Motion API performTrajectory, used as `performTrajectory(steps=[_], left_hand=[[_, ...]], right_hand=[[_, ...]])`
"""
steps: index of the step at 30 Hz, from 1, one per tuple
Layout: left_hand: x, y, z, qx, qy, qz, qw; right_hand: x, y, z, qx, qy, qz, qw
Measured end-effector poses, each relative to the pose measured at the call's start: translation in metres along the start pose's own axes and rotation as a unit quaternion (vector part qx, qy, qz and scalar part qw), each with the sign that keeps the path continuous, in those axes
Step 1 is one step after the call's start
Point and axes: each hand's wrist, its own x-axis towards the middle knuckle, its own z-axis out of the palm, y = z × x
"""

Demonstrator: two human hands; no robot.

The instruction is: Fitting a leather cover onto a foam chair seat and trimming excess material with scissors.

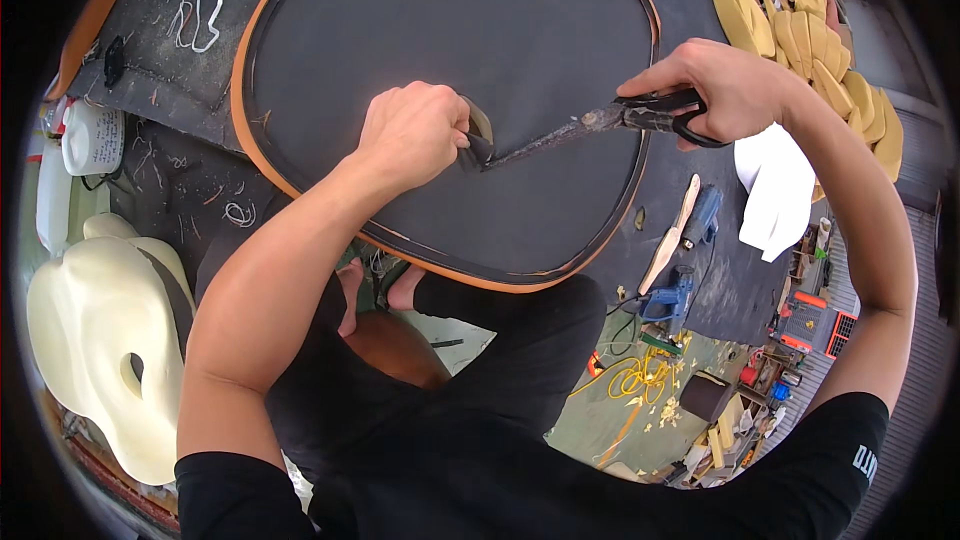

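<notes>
A large rounded panel covered in black fabric [450, 30] with an orange rim [245, 135] lies on a dark workbench. My left hand [415, 130] pinches up a flap of the black fabric near the panel's middle, where a pale opening shows. My right hand [725, 90] grips the black handles of long worn scissors [590, 125]. Their blades point left and meet the fabric right beside my left fingers.
Cream foam shapes [100, 340] stand at the left, and yellow foam pieces [810, 50] are stacked at the upper right. A wooden stick [672, 235], a blue glue gun [670, 295] and a white sheet [775, 195] lie right of the panel. A white jug [90, 140] sits at the left edge.
</notes>
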Motion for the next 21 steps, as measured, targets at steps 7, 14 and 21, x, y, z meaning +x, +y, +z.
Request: performTrajectory(steps=[7,14,21], left_hand=[[-0.001,0.0,0.001,-0.005,0.004,0.004,1.0],[0.001,0.0,0.007,0.015,0.018,0.018,1.0],[0.002,0.004,-0.001,0.009,-0.008,-0.008,1.0]], right_hand=[[-0.003,-0.001,0.018,0.023,-0.004,0.014,1.0],[-0.008,0.013,0.045,0.036,0.017,-0.006,0.999],[-0.024,0.021,0.078,0.17,0.036,0.014,0.985]])
